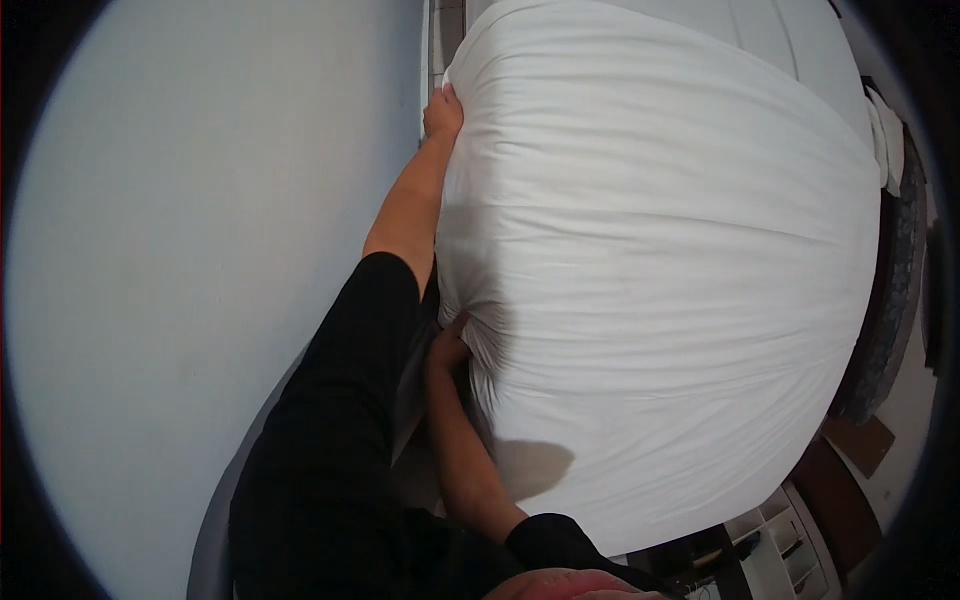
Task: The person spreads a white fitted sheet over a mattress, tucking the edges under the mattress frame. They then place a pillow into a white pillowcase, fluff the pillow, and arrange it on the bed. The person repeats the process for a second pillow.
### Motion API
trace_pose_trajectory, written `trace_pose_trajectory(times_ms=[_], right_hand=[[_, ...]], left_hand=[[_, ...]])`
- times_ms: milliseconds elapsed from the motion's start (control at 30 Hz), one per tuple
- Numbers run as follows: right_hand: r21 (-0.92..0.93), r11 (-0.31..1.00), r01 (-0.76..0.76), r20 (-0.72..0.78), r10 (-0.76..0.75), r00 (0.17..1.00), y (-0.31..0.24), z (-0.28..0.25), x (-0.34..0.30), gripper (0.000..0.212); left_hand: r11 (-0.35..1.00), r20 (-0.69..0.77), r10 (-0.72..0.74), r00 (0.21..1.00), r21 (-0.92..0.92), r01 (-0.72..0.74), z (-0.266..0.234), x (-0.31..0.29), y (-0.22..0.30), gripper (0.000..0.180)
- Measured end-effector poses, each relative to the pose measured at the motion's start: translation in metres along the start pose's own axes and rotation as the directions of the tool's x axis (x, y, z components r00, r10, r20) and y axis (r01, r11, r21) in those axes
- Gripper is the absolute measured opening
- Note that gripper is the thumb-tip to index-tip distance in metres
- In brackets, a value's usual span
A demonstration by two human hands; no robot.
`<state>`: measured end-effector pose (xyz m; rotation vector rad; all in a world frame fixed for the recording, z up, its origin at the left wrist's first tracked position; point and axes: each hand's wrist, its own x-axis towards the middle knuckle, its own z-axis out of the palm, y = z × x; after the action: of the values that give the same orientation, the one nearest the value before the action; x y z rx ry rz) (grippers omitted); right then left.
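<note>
Two hands, one white sheet

white sheet stretched taut over the bed, finely creased.

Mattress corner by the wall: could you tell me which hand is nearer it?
Left. The left hand sits just below the corner on the sheet; the right hand grips the sheet's edge farther down that side.
</note>
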<state>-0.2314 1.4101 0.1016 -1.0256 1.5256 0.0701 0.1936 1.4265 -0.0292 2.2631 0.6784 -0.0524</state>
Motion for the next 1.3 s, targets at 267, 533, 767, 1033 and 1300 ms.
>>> trace_pose_trajectory(times_ms=[267, 533, 767, 1033, 1300], right_hand=[[0.013, 0.998, 0.063, 0.070, -0.064, 0.996, 0.011, 0.005, 0.021, 0.066], [0.072, 0.980, -0.187, 0.315, 0.156, 0.936, 0.012, 0.005, 0.036, 0.073], [-0.097, 0.981, -0.169, 0.372, 0.193, 0.908, 0.030, -0.005, 0.052, 0.078], [0.481, 0.811, -0.334, 0.220, 0.257, 0.941, 0.014, -0.008, 0.008, 0.061], [0.951, -0.043, -0.306, 0.308, 0.213, 0.927, -0.040, 0.017, 0.011, 0.047]], left_hand=[[0.999, 0.019, 0.008, 1.000, 0.039, -0.009, -0.058, -0.135, 0.016, 0.067], [0.998, 0.037, 0.035, 0.999, 0.058, -0.037, -0.036, -0.110, 0.000, 0.062], [0.999, 0.057, 0.039, 0.998, -0.019, -0.038, -0.029, -0.107, -0.010, 0.065], [0.978, -0.122, 0.155, 0.980, 0.159, -0.135, -0.078, -0.130, 0.009, 0.050], [0.767, 0.523, -0.051, 0.851, -0.526, 0.369, -0.114, -0.231, 0.015, 0.067]])
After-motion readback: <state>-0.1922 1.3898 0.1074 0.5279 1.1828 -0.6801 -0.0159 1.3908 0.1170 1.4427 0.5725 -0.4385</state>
